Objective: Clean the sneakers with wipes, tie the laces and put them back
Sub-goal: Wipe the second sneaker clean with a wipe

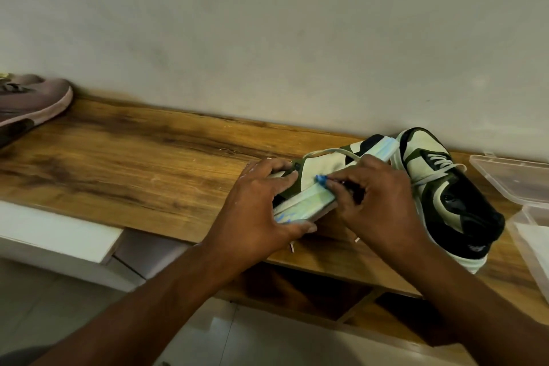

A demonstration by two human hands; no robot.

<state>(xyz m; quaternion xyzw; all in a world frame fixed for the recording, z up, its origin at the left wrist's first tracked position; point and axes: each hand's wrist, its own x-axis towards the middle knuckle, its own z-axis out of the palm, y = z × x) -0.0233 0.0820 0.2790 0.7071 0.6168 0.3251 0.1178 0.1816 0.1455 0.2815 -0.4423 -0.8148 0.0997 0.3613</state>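
Nearest me, left hand [261, 205]: fingers and thumb curled round the tipped sneaker [320, 175], which lies on its side on the tabletop [118, 163], sole edge toward me. Right hand [377, 196], at 3 o'clock of the left: fingertips pinch a small blue item [321, 179] against the sneaker's side; I cannot tell what it is. Second sneaker [445, 187]: upright, at 3 o'clock of the hands, laces loose. Clear box [511, 175]: right edge. Pink shoe [32, 101]: far at 9 o'clock.
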